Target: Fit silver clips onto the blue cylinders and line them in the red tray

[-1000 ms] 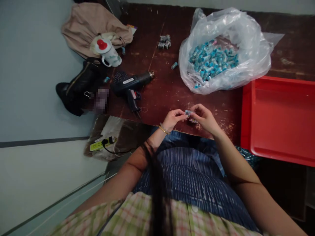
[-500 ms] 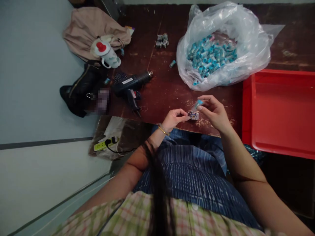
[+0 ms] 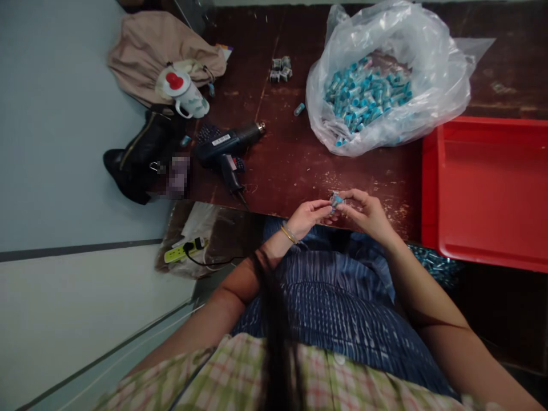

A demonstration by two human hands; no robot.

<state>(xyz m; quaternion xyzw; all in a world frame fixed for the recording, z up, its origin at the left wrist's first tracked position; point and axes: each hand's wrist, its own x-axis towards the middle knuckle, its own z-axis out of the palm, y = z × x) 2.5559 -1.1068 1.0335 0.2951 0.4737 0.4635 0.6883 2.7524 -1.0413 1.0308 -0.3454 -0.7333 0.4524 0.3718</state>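
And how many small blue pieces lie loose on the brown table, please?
3: one beside the clear plastic bag, one near the black heat gun, one near the white mug; more may hide.

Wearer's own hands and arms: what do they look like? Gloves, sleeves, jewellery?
The left hand and right hand are ungloved. No sleeves show on the forearms. A thin gold-coloured bangle circles the left wrist; none visible on the right.

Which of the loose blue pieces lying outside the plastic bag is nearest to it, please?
The blue piece between the plastic bag and the heat gun; a second piece, by the mug, and a third piece, left of the heat gun, lie farther away.
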